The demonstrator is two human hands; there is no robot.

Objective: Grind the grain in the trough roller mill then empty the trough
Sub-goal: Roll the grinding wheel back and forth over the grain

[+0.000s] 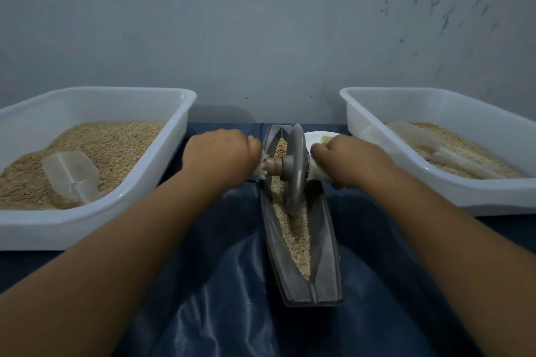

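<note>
- Grey metal wheel (pixel 296 166) sits in the trough (pixel 327 243), and we have both fists on it: left hand (pixel 222 151) wrapped round the left handle (pixel 259 169), right hand (pixel 346 159) wrapped round the right handle (pixel 314 172).
- Grain (pixel 295 236) lies along the groove, heaped towards us; we judge the grinding only partway.
- Push too hard and the wheel could ride up over the heap, spilling grain onto the blue sheet (pixel 220 284).
- Uneven pressure could tilt the wheel against the wall.
- Nothing pins the narrow trough, so it may skid or tip towards the right tub (pixel 435 197).
</note>
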